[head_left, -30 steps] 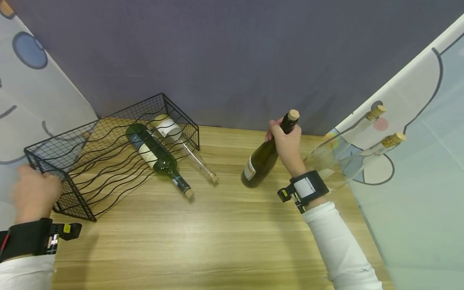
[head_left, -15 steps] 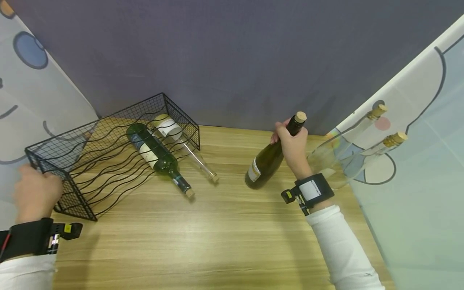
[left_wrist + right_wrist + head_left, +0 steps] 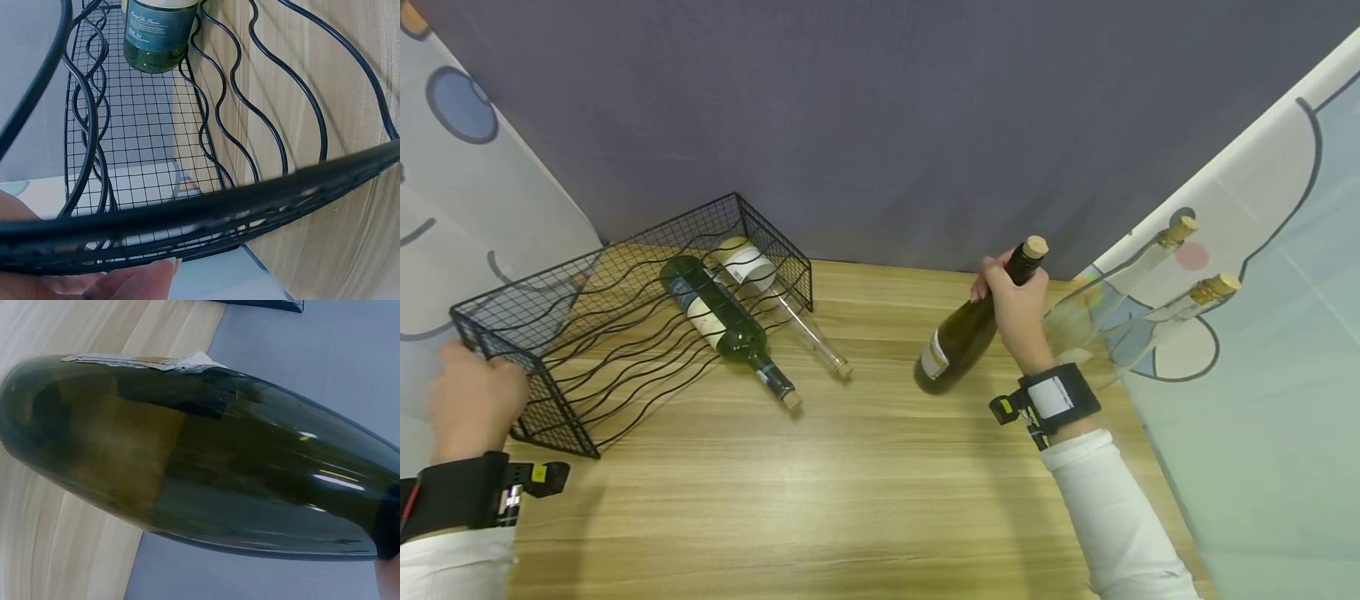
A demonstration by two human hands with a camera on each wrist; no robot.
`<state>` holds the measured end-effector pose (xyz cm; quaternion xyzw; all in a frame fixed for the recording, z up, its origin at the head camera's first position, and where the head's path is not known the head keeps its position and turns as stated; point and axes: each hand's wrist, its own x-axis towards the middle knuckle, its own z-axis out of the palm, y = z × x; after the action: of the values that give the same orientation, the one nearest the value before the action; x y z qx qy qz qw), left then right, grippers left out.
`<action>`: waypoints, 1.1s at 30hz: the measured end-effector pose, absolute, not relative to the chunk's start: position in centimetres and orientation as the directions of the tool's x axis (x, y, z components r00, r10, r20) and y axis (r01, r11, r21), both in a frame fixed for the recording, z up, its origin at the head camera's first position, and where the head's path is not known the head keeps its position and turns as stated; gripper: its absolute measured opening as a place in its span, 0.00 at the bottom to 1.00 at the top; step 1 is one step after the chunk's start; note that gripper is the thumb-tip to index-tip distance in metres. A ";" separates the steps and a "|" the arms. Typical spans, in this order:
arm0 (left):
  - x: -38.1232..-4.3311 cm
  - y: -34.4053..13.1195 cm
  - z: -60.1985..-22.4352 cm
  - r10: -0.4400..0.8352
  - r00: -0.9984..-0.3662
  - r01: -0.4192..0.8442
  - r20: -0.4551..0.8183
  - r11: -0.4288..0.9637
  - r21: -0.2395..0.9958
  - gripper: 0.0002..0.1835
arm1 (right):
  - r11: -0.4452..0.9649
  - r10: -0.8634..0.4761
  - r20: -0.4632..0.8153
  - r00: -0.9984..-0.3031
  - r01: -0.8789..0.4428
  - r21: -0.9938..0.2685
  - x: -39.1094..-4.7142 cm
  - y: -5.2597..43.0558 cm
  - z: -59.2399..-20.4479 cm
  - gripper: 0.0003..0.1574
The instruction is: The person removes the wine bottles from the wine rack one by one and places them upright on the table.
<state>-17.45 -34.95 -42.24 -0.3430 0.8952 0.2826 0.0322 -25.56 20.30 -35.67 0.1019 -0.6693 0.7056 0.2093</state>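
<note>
My right hand [image 3: 1018, 312] grips the neck of a dark green wine bottle [image 3: 964, 340], corked and standing at a tilt in the head view. The same bottle [image 3: 187, 456] fills the right wrist view, with a torn label along one side. At the left, my left hand [image 3: 478, 400] holds the near end of a black wire wine rack [image 3: 557, 367]; in the left wrist view its fingers [image 3: 147, 281] curl under the rack's rim. Within the rack lie a green bottle [image 3: 741, 337] with a cream label and a clear bottle [image 3: 805, 329], both corked.
Two clear corked bottles [image 3: 1165, 321] stand at the right, beside the patterned side wall [image 3: 1262, 400]. A grey panel [image 3: 880, 142] closes off the back of the wooden table [image 3: 820, 492].
My right hand has shifted to the right and slightly toward me, carrying the dark green wine bottle with it. The left hand and the rack stay where they were.
</note>
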 end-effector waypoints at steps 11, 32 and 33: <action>-17.4 -35.3 -42.6 -0.590 -0.769 -0.625 -0.245 0.615 0.482 0.34 | -0.045 0.173 0.411 -0.895 -0.424 -0.904 -24.9 21.8 -35.9 0.15; -17.3 -34.7 -42.0 -0.593 -0.771 -0.621 -0.234 0.616 0.485 0.33 | -0.141 0.218 0.414 -0.884 -0.448 -0.883 -23.4 23.4 -35.4 0.16; -17.3 -34.7 -42.0 -0.593 -0.770 -0.621 -0.233 0.616 0.484 0.33 | -0.142 0.219 0.414 -0.883 -0.449 -0.882 -23.4 23.5 -35.4 0.16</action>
<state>-17.28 -34.71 -41.95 -0.3380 0.8986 0.2786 0.0251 -23.36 23.50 -35.38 0.0931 -0.6161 0.7497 0.2228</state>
